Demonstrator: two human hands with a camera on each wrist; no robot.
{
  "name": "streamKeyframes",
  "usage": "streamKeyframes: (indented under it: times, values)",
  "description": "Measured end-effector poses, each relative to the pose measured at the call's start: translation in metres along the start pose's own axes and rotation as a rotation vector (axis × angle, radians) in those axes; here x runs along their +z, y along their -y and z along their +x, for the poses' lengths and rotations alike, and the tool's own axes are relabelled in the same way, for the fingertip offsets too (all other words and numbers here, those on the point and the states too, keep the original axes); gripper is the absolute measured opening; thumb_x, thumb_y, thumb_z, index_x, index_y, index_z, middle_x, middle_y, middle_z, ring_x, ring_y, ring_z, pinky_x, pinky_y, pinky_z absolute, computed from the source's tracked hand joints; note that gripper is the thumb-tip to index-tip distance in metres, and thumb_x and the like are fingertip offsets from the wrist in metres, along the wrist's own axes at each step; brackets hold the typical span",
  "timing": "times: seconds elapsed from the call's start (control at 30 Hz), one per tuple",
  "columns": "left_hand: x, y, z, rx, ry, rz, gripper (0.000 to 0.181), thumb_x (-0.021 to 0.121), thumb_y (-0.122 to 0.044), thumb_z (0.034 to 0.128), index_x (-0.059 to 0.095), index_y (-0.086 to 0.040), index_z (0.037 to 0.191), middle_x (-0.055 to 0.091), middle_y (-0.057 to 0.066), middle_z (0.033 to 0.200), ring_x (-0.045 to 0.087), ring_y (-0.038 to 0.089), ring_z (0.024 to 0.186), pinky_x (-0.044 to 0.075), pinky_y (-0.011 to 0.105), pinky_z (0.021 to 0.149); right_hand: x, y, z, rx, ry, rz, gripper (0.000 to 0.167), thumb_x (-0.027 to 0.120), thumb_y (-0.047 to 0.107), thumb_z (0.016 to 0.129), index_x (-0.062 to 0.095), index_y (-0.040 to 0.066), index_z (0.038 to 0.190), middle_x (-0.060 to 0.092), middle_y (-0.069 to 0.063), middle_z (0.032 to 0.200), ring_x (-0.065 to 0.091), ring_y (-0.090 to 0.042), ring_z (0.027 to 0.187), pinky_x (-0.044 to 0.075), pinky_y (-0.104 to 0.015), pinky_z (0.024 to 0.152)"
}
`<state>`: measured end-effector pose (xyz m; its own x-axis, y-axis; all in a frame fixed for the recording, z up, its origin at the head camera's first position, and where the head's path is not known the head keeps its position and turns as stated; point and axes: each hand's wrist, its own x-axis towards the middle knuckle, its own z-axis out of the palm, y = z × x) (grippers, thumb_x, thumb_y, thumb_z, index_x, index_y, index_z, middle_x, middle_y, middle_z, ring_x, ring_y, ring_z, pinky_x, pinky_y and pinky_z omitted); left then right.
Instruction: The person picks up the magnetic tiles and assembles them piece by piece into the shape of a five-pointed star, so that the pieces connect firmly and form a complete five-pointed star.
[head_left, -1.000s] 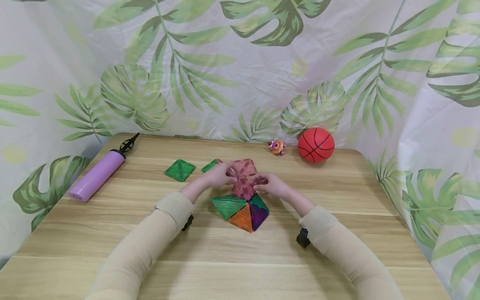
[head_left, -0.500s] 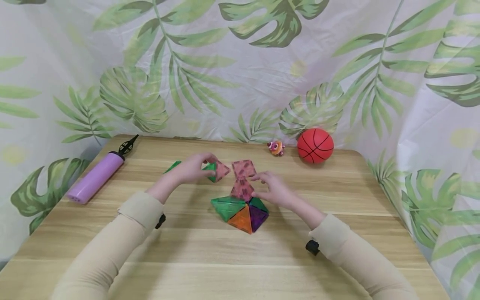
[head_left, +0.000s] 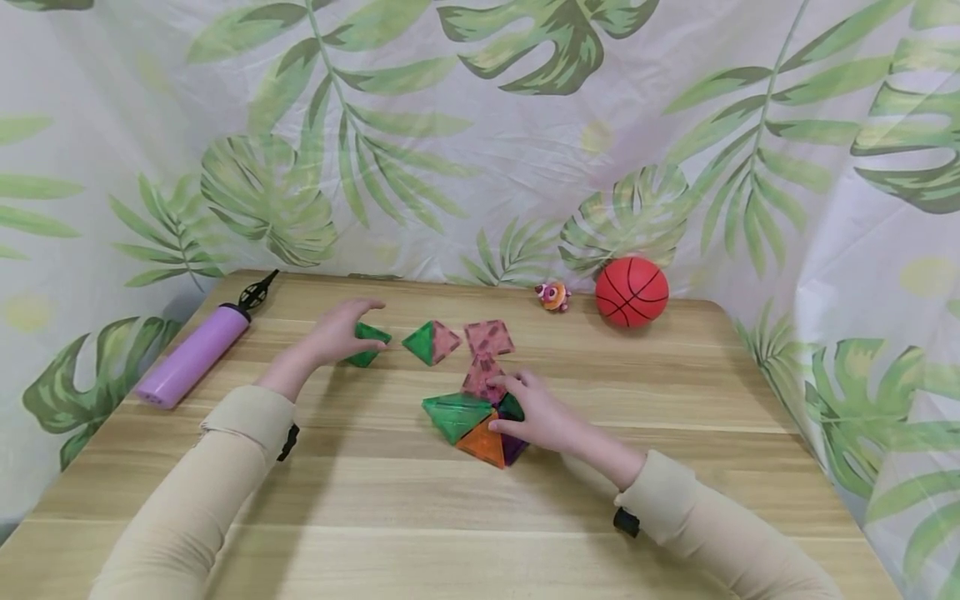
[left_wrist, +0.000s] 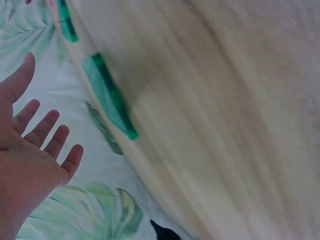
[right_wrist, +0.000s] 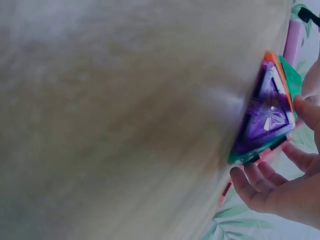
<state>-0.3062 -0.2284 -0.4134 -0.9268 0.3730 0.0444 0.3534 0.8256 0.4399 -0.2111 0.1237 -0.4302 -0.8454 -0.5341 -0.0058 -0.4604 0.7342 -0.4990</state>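
Observation:
In the head view my left hand [head_left: 337,333] reaches over a green magnetic tile piece [head_left: 365,357], thumb and fingers spread around it. The left wrist view shows that hand apart from the green piece [left_wrist: 110,97], fingers extended and holding nothing. My right hand [head_left: 543,412] is at a raised cluster of magnetic tiles, with a green tile [head_left: 456,414], an orange triangle [head_left: 483,442] and a purple triangle [right_wrist: 267,110]. Its thumb and fingers lie along the cluster's edges, loosely bent. A pink triangle [head_left: 482,375] joins the cluster's far side, partly covered by fingertips.
A pink square tile [head_left: 489,337] and a green-and-pink piece [head_left: 422,342] lie behind the cluster. At the back right of the wooden table [head_left: 420,533] are a red ball [head_left: 632,292] and a small toy figure [head_left: 553,296]. A purple hand pump [head_left: 197,354] lies left.
My left hand has moved left from the pink tiles, past the green-and-pink piece, to the green piece. My right hand has come down from the pink tiles onto the cluster.

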Motion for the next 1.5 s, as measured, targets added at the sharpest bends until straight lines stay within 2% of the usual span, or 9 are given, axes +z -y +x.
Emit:
streamKeyframes:
  times: [0.13, 0.33, 0.57, 0.77, 0.97, 1.2, 1.5]
  values:
    - [0.003, 0.012, 0.000, -0.049, 0.022, -0.002, 0.074, 0.072, -0.024, 0.0845, 0.033, -0.003, 0.144, 0.031, 0.023, 0.148, 0.024, 0.047, 0.134, 0.016, 0.070, 0.101, 0.003, -0.002, 0.000, -0.010, -0.007, -0.005, 0.061, 0.069, 0.041, 0.084, 0.046, 0.020, 0.137, 0.044, -0.010, 0.129, 0.050, -0.024, 0.114, 0.046, -0.043, 0.093]
    - [0.005, 0.029, -0.003, -0.093, 0.029, -0.002, 0.077, 0.072, -0.023, 0.0840, 0.031, -0.001, 0.145, 0.027, 0.026, 0.148, 0.022, 0.048, 0.134, 0.013, 0.073, 0.099, 0.003, -0.002, 0.000, -0.018, -0.001, -0.002, 0.062, 0.070, 0.040, 0.084, 0.046, 0.018, 0.137, 0.044, -0.011, 0.131, 0.050, -0.024, 0.116, 0.045, -0.043, 0.096]
    - [0.011, 0.047, -0.005, -0.144, 0.091, -0.041, 0.080, 0.071, -0.028, 0.0852, 0.027, 0.003, 0.145, 0.032, 0.031, 0.144, 0.026, 0.050, 0.132, 0.020, 0.070, 0.101, 0.001, -0.005, -0.001, -0.051, 0.038, 0.008, 0.060, 0.070, 0.037, 0.085, 0.046, 0.020, 0.137, 0.042, -0.011, 0.136, 0.047, -0.028, 0.122, 0.042, -0.046, 0.100]
    - [0.013, 0.048, -0.005, -0.167, 0.112, -0.044, 0.076, 0.069, -0.031, 0.0860, 0.032, 0.003, 0.143, 0.035, 0.031, 0.142, 0.028, 0.051, 0.130, 0.020, 0.071, 0.099, -0.002, -0.010, -0.001, -0.114, 0.073, 0.022, 0.061, 0.069, 0.034, 0.086, 0.045, 0.019, 0.139, 0.042, -0.011, 0.137, 0.044, -0.028, 0.126, 0.039, -0.046, 0.102]
    - [0.013, 0.048, -0.002, -0.150, 0.098, -0.036, 0.072, 0.070, -0.029, 0.0857, 0.036, 0.001, 0.141, 0.036, 0.029, 0.142, 0.028, 0.051, 0.129, 0.021, 0.071, 0.098, -0.007, -0.019, 0.003, -0.168, 0.101, 0.040, 0.064, 0.069, 0.034, 0.085, 0.042, 0.018, 0.142, 0.043, -0.010, 0.142, 0.039, -0.026, 0.132, 0.034, -0.045, 0.107]
    - [0.011, 0.048, -0.001, -0.139, 0.081, -0.045, 0.068, 0.071, -0.027, 0.0848, 0.040, 0.000, 0.139, 0.039, 0.029, 0.140, 0.030, 0.051, 0.127, 0.023, 0.069, 0.098, -0.012, -0.029, 0.008, -0.242, 0.115, 0.058, 0.062, 0.070, 0.031, 0.086, 0.044, 0.012, 0.139, 0.045, -0.009, 0.141, 0.039, -0.026, 0.133, 0.033, -0.044, 0.108]
    - [0.010, 0.052, -0.002, -0.109, 0.081, -0.108, 0.070, 0.076, -0.022, 0.0806, 0.041, 0.003, 0.137, 0.044, 0.032, 0.133, 0.041, 0.046, 0.122, 0.031, 0.061, 0.101, -0.013, -0.018, -0.001, -0.162, 0.049, 0.025, 0.061, 0.071, 0.033, 0.084, 0.048, 0.010, 0.136, 0.048, -0.013, 0.137, 0.043, -0.031, 0.128, 0.037, -0.048, 0.104]
